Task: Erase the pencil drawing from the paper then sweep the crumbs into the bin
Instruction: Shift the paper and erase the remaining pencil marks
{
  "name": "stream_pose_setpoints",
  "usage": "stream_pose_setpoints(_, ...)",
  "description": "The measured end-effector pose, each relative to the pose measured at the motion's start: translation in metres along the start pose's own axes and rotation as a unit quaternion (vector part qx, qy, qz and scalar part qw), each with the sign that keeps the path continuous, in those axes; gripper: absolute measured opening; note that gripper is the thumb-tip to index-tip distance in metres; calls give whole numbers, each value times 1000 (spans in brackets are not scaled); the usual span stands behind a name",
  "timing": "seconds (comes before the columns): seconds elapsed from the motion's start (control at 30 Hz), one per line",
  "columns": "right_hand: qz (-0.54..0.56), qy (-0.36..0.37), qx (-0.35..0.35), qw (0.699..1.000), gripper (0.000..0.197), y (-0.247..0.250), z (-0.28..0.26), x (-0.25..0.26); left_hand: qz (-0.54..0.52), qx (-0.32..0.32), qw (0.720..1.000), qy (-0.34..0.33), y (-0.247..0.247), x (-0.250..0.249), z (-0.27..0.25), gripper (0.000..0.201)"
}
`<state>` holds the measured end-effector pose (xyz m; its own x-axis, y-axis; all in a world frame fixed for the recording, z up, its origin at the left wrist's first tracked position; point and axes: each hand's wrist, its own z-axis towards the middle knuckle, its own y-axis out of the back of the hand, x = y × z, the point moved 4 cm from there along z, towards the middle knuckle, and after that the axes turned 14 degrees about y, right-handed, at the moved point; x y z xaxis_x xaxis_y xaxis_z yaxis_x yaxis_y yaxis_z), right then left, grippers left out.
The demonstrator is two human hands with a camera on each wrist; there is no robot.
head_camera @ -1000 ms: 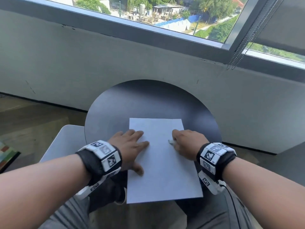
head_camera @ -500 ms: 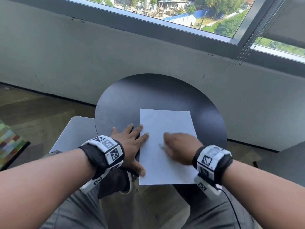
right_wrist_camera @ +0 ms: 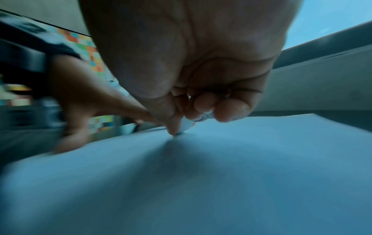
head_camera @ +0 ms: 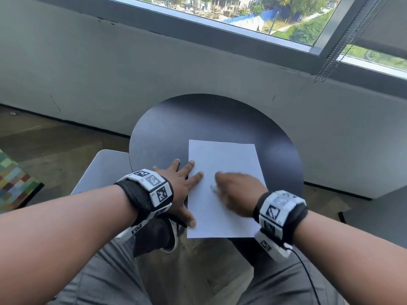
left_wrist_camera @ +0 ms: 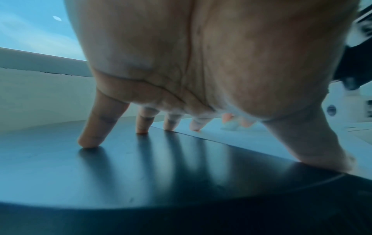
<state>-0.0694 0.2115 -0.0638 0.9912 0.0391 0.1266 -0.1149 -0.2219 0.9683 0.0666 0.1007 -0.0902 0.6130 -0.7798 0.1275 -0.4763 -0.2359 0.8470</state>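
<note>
A white sheet of paper (head_camera: 222,170) lies on the round black table (head_camera: 198,119). My left hand (head_camera: 182,183) lies flat with spread fingers (left_wrist_camera: 90,136), the outer ones on the table and the inner ones and thumb pressing the paper's left edge (left_wrist_camera: 231,138). My right hand (head_camera: 235,192) is on the middle of the sheet and pinches a small white eraser (head_camera: 214,187) between thumb and fingers; the eraser (right_wrist_camera: 186,124) touches the paper (right_wrist_camera: 241,167). The hand is motion-blurred. No pencil lines can be made out on the sheet.
A white bin or seat (head_camera: 103,170) stands left of the table, below its edge. A grey wall (head_camera: 198,69) and a window (head_camera: 253,12) rise behind. My knees (head_camera: 105,278) sit under the near edge. A colourful mat (head_camera: 13,183) lies on the floor at far left.
My right hand with the eraser has slid from the paper's right edge towards the middle, rubbing across it. The left hand stays pressed on the left edge. The head view has shifted.
</note>
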Motion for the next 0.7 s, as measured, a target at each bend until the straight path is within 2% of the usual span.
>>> stream_pose_setpoints(0.07,11,109,38,993,13,-8,-20,34,8,7,1000,0,0,-2,0,132)
stream_pose_setpoints(0.13,6,138,64,988,23,-12,-33,36,11,12,1000,-1,2,-4,-1,126)
stream_pose_setpoints(0.17,-3,114,58,992,29,-10,-34,24,12,14,1000,-2,3,-6,-2,124)
stream_pose_setpoints(0.27,-4,-39,18,999,31,-6,-35,-22,16,22,1000,-4,7,-9,-2,121)
stream_pose_setpoints(0.33,9,-55,-6,998,29,-9,-37,-21,14,32,999,1,8,-10,-3,122)
stream_pose_setpoints(0.4,40,12,-9,999,27,-13,-41,11,4,38,999,4,6,-11,-3,119)
stream_pose_setpoints(0.47,46,97,16,994,25,-18,-45,44,2,34,999,9,4,-12,-3,117)
stream_pose_setpoints(0.5,40,115,25,992,26,-20,-45,49,6,30,999,11,3,-12,-3,118)
stream_pose_setpoints(0.57,26,70,25,997,26,-18,-38,30,9,29,999,13,2,-13,-3,120)
stream_pose_setpoints(0.67,32,-90,12,995,23,-10,-34,-18,6,32,999,13,4,-14,-4,120)
stream_pose_setpoints(0.7,34,-101,-1,994,22,-10,-34,-19,6,33,999,13,4,-14,-4,120)
